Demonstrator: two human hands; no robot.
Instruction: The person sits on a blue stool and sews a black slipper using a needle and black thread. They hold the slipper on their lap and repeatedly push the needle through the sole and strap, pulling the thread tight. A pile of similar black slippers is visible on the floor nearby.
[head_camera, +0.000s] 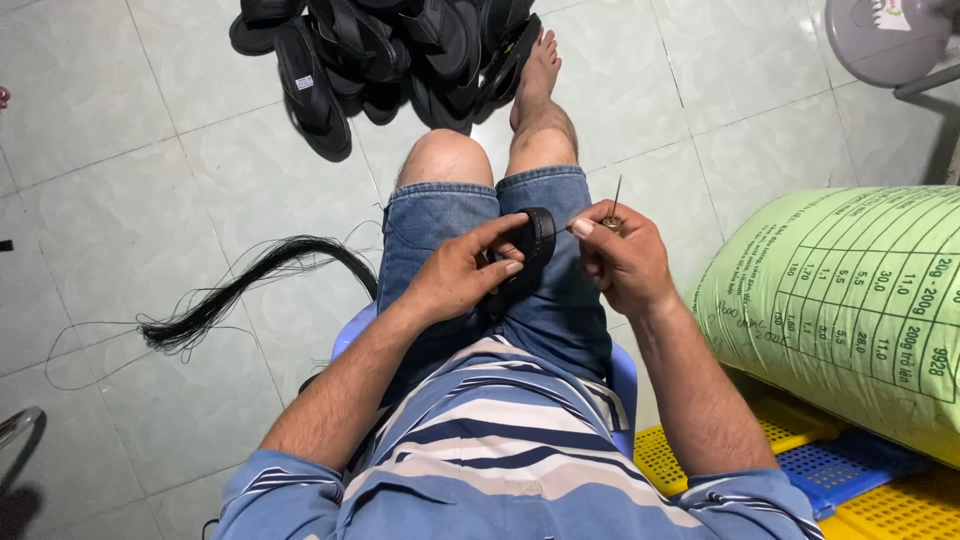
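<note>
just the one view here, head-mounted, looking steeply down the person's own front; the striped shirt (520, 440) fills the bottom edge, so it's close; lap and both hands sit dead centre, near the lens; it faces forward along the legs toward a pile of black sandals (390, 50) at the top; tiled floor (120, 200) spreads left, a green sack (850, 300) crowds the right (no second view to overlap with)

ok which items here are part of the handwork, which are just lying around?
In use: black strap piece in left hand; awl-like needle tool in right hand; black thread bundle; black sandal pile.
Lying about: green sack; yellow and blue crates; grey stool.
</note>
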